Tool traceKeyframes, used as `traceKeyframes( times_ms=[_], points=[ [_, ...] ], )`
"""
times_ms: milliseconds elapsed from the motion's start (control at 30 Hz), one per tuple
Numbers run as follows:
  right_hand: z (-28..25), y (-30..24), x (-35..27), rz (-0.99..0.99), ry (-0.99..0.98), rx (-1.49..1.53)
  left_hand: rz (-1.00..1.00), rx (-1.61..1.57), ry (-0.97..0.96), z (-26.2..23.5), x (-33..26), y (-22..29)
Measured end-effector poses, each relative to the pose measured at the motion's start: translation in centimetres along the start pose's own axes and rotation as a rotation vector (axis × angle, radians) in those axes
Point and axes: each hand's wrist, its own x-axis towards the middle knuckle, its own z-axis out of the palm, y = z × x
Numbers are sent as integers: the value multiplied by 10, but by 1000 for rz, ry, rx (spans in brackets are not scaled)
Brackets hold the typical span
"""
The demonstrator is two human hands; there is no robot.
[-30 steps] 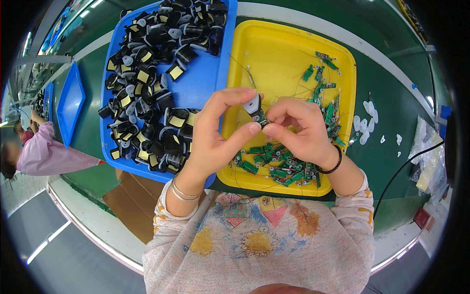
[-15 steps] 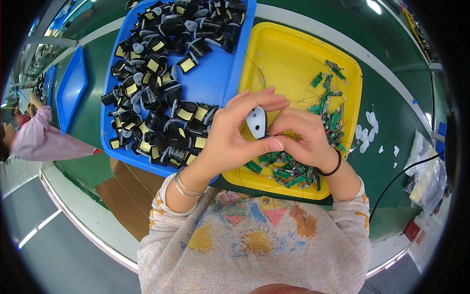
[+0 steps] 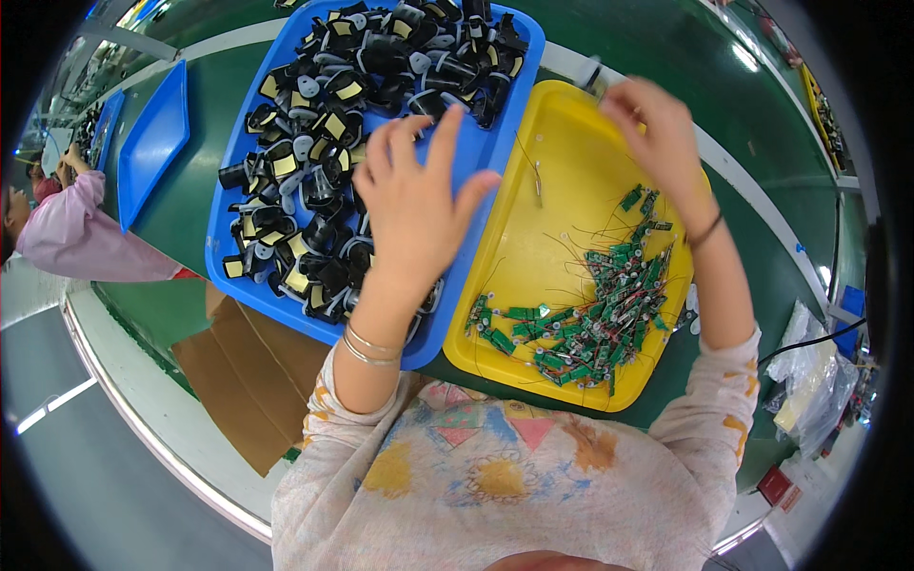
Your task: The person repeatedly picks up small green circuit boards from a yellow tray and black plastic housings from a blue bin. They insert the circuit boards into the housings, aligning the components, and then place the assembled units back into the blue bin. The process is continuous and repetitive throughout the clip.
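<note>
My left hand (image 3: 409,195) is over the blue tray (image 3: 476,214), fingers spread and nothing held. Beneath and beyond it lies a heap of black plastic housings (image 3: 333,124) with grey end pieces and pale yellow pads. Blurred by motion, my right hand (image 3: 657,128) hovers over the far right corner of the yellow tray (image 3: 514,247); a gap shows between thumb and fingers. Just off its fingertips, at the tray's far rim, is a black-and-grey part (image 3: 590,78); contact is hard to make out. Small green circuit boards (image 3: 609,314) with thin wires are piled in the yellow tray.
A slender metal-tipped piece (image 3: 538,184) lies in the yellow tray. To the left stand another blue tray (image 3: 154,143) and a person in a pink sleeve (image 3: 95,228). Brown cardboard (image 3: 248,381) is below the blue tray. Clear plastic bags (image 3: 819,381) and a black cable (image 3: 809,343) are at the right.
My hands have parted from around the black-and-grey housing. The left moved over the blue tray and spread; the right swung far and right, with a black-and-grey part now near its fingertips.
</note>
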Motion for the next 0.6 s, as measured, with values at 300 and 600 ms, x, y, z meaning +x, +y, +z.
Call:
traceKeyframes(
  times_ms=[300, 600],
  points=[
    [15, 137, 25, 393, -148, -453, -83, 257, 1, 21, 10, -30],
    [26, -53, -23, 140, -230, -101, -158, -519, 107, -6, 5, 3]
  ],
)
